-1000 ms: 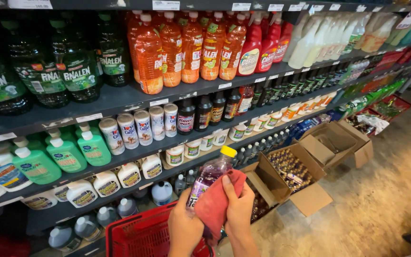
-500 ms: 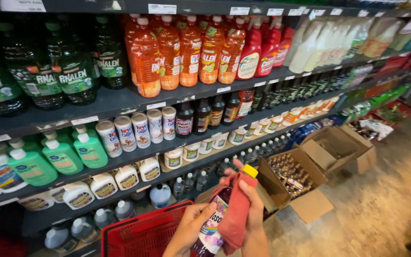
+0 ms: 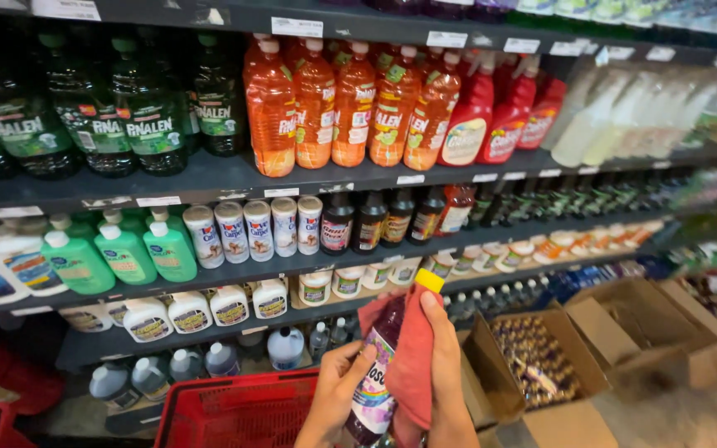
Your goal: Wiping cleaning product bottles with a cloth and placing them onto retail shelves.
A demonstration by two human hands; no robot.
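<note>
Both hands (image 3: 392, 373) around purple bottle (image 3: 375, 377)

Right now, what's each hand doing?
Left hand: closed on the bottle.
Right hand: closed, pressing a red cloth to the bottle.

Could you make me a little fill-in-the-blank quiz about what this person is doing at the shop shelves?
1. Both hands hold a dark purple bottle with a ____ cap.
2. The right hand presses a ____ cloth against the bottle.
3. Below the left hand sits a red shopping ____.
4. To the right, on the floor, open ____ boxes hold more bottles.

Missing words: yellow; red; basket; cardboard
</note>
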